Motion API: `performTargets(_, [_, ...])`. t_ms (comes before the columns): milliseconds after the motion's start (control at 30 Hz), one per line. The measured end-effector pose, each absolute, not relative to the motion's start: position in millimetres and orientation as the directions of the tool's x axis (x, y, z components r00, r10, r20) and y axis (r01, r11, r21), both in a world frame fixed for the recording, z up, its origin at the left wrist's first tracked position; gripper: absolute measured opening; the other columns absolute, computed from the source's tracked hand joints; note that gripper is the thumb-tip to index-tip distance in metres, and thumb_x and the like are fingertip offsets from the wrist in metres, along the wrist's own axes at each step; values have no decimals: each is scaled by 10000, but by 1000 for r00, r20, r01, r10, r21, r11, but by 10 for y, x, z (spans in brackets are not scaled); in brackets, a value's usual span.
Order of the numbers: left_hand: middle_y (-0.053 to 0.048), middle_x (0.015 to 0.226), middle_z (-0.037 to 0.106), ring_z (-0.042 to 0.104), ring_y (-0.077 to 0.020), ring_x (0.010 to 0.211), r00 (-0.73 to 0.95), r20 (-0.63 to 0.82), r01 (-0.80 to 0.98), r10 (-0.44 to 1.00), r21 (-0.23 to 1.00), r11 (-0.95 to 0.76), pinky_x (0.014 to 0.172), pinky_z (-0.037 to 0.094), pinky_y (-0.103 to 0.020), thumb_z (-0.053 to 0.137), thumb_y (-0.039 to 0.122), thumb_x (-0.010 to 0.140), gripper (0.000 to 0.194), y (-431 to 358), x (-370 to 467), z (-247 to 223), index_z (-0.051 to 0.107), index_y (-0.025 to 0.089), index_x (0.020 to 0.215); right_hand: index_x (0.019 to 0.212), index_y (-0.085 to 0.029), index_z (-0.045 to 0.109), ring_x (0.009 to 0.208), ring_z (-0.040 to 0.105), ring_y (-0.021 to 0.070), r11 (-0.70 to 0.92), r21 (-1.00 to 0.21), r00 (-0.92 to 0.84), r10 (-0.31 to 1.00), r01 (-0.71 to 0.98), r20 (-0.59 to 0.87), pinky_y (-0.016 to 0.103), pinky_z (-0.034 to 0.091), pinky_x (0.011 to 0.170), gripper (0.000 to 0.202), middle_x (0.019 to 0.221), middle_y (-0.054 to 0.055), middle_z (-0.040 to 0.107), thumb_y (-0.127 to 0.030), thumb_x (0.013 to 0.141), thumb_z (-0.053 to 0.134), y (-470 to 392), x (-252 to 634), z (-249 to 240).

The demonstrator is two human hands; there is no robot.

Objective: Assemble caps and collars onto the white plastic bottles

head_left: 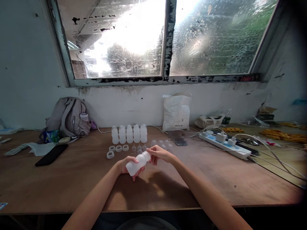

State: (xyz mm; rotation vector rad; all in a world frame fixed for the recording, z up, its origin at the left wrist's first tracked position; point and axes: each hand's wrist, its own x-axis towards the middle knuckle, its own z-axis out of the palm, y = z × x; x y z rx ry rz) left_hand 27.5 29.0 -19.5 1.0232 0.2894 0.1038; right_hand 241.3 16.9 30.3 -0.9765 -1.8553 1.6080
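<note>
A frosted white bottle lies tilted in my left hand, its neck pointing up and to the right. The fingers of my left hand are wrapped round the bottle's body. At the neck, my right hand has its fingers closed on the white ring at the bottle's top. Behind my hands stands a row of several white bottles. In front of that row lie several loose white rings and clear teats. Several clear caps sit farther right.
On the left are a grey backpack and a black phone. A white padded bag leans on the wall. To the right, a power strip has cables trailing over the brown table.
</note>
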Motion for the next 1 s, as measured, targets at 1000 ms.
performTargets(1000, [-52,548,580,543,-152,491,809,-141,-19,571,964,266,458,454,-267,502,272,644,218,125,416,-112,554,96,762,653,-128,543,463,532,100,132,-987,-537,841,91,63,200,405,419,381,546,0,546,-508,690,548,233,2475,269])
